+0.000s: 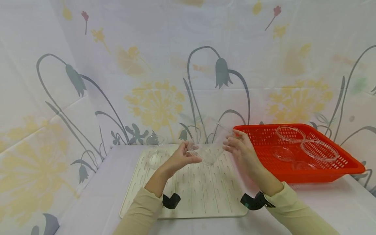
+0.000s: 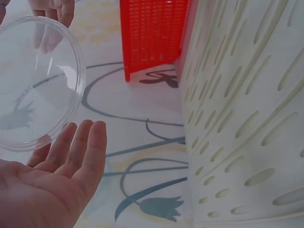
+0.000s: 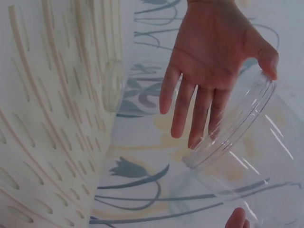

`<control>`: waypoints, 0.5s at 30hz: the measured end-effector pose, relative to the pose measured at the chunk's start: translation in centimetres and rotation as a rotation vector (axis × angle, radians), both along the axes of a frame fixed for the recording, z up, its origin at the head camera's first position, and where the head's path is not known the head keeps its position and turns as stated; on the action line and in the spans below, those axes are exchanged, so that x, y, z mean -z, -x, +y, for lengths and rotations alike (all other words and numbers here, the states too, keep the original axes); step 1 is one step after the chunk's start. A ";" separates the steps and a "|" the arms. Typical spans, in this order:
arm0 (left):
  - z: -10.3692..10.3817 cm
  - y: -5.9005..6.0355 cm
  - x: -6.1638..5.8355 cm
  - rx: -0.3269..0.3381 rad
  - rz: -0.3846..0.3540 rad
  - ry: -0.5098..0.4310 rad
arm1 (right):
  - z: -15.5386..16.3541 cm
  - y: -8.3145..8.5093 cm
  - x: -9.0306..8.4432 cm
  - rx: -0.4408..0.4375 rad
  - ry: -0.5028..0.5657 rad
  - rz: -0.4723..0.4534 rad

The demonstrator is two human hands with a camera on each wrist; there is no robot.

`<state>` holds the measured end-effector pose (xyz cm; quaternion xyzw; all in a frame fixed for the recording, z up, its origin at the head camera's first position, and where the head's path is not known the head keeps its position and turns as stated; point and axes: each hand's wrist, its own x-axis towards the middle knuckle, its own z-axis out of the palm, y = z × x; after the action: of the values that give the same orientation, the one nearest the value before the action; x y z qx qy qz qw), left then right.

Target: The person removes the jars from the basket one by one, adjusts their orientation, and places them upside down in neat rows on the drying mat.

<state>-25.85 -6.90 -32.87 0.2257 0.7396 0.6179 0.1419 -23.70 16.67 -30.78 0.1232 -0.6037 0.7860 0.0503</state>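
A clear round plastic container [image 1: 209,156] with a thick rim is held tilted above the tray, between both hands. My left hand [image 1: 177,158] holds it by the rim; in the right wrist view the thumb and long fingers of that left hand [image 3: 204,57] lie against the rim of the container [image 3: 266,156]. On the opposite side my right hand [image 1: 242,148] grips the container, its fingers bent. In the left wrist view, fingers of the right hand [image 2: 54,12] show behind the transparent container [image 2: 28,90]. The right thumb is hard to make out.
Beneath the hands lies a cream slotted tray [image 1: 188,202]. Clear plastic pieces [image 1: 157,156] stand at its back left. To the right, a red mesh basket [image 1: 293,178] contains several clear round containers [image 1: 318,150]. A flower-printed sheet [image 1: 164,42] hangs behind.
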 end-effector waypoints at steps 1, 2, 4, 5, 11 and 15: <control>0.0 0.0 0.0 0.009 0.008 0.007 | 0.0 0.0 -0.1 -0.012 -0.030 0.009; 0.1 0.0 0.1 0.020 0.012 0.014 | 0.0 0.0 -0.1 -0.026 -0.065 0.021; 0.1 -0.1 0.1 0.028 0.014 0.025 | -0.1 0.2 -0.1 -0.048 -0.165 0.045; 0.1 -0.1 0.1 0.031 0.013 0.039 | -0.1 0.3 0.0 -0.062 -0.215 0.060; -0.1 -0.2 0.3 0.020 0.029 0.119 | 0.0 0.3 0.3 -0.127 -0.400 0.127; -0.1 -0.1 0.7 -0.009 0.039 0.133 | 0.1 0.3 0.4 -0.124 -0.440 0.158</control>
<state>-25.76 -7.02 -33.56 0.2244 0.7828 0.5634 0.1391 -23.99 16.78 -31.19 0.2291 -0.7460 0.6249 0.0209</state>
